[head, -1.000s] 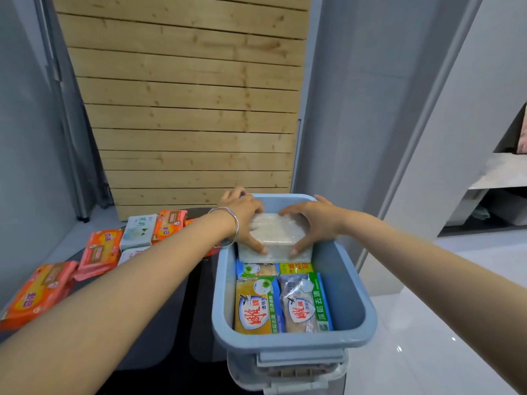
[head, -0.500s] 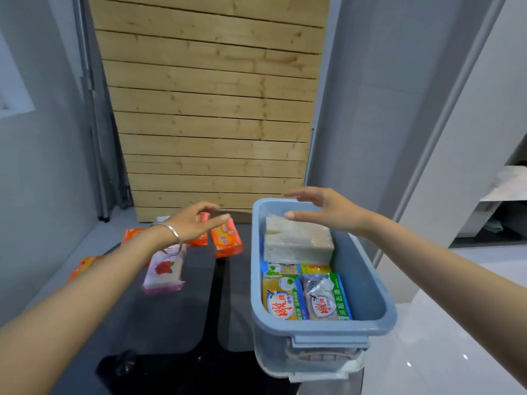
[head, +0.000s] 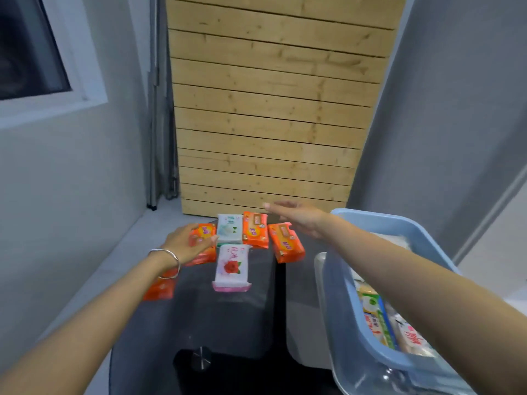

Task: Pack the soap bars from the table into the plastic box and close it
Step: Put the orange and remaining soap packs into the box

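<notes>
And the view swings left: the dark table [head: 199,323] fills the middle now, with the blue plastic box [head: 342,295] out at its right edge, no lid on it. A second ago both hands were down inside that box, pressing a pale block [head: 396,240] into the far end. That block stays put, peeking out past the right forearm, with the packed bars [head: 373,309] nearer the front. That placement looks done, so we're on to the next pick.

Now the loose soap bars, bunched at the far edge of the table. The pink rose bar [head: 231,266] lies nearest and the white-and-green bar [head: 229,228] just behind it. A straight orange bar [head: 255,229] sits against that one's right side, and a tilted orange bar [head: 286,242] is further right. More orange ones lie by the left wrist.

Both hands are out of the box, well apart and holding nothing. The left hand [head: 186,242] has come down with fingers stretched flat over the far-left orange bar [head: 204,232]. With this blur I can't say if it's touching yet. The right hand [head: 299,219] has crossed over too, and hovers with straight fingers above the far edge, over the straight orange bar. A silver bracelet [head: 168,263] rides the left wrist.

I count at least six bars still on the table, so closing the box is some way off.
</notes>
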`<state>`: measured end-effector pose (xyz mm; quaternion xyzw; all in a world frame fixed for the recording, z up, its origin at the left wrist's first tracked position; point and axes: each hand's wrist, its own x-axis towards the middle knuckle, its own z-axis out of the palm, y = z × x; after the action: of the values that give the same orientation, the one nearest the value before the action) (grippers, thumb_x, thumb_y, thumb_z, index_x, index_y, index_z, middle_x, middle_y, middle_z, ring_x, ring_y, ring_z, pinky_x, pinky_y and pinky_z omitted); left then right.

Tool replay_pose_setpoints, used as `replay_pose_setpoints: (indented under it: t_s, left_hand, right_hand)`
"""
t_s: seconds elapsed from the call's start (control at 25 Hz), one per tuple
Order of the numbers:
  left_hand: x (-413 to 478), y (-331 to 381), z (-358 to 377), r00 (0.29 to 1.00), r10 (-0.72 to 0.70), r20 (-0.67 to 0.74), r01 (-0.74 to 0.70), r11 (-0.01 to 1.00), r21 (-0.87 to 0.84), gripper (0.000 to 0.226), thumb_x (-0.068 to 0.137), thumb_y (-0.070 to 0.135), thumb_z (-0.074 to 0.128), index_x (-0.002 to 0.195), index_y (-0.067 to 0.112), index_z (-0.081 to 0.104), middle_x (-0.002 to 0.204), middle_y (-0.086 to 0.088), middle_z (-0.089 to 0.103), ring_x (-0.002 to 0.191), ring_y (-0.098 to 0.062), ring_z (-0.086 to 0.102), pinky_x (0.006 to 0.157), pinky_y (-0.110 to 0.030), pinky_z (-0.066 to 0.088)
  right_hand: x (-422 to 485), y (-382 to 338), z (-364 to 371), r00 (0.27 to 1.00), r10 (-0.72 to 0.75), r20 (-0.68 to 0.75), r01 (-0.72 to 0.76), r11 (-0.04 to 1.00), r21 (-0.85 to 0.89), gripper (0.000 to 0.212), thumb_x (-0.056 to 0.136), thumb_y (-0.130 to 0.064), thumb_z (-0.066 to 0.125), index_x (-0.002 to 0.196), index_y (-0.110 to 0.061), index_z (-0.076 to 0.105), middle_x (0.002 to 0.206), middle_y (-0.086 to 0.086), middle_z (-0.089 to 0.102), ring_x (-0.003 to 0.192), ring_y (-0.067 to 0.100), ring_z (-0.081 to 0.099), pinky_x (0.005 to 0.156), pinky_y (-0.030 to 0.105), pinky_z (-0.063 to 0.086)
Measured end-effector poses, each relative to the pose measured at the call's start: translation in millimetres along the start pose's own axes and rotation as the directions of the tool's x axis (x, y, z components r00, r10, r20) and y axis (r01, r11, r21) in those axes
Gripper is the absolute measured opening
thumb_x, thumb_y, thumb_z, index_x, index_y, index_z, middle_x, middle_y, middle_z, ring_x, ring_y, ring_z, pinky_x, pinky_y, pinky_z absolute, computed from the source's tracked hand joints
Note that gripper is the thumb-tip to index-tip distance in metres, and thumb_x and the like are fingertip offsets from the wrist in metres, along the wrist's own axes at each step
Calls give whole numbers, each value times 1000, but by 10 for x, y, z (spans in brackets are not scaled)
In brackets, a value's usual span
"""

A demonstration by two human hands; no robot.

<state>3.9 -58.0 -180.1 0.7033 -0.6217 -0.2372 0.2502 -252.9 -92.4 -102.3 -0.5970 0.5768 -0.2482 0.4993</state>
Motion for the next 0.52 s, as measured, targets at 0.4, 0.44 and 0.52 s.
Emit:
replay_pose_setpoints:
  t_s: [0.4, 0.44, 0.52]
  left_hand:
    - [640, -423, 171, 964, -262, 50, 241, 935, 260, 81, 77, 77, 31, 115, 11, 61, 119, -16, 62, 109, -34, 56, 99, -46, 42]
    - [683, -424, 212, 961, -272, 58, 248, 933, 261, 82, 78, 76, 24, 115, 13, 62, 119, -17, 61, 110, -35, 55, 100, -47, 41]
    - [728, -407, 267, 960, -275, 57, 248, 926, 284, 82, 80, 75, 20, 120, 15, 59, 124, -19, 57, 115, -37, 50, 101, -46, 39]
  right_hand:
    - [800, 447, 289, 861, 447, -244, -491, 856, -165, 97, 68, -64, 69, 142, -12, 34, 140, 15, 46, 124, 35, 48, 101, 47, 41]
    - [836, 510, 283, 840, 478, -256, -520, 843, -135, 97, 67, -63, 70, 142, -13, 33, 140, 15, 46, 124, 34, 49, 98, 47, 42]
    - [890, 609, 277, 815, 486, -316, -545, 828, -133, 99, 66, -57, 75, 142, -13, 30, 140, 16, 45, 123, 35, 49, 98, 47, 46]
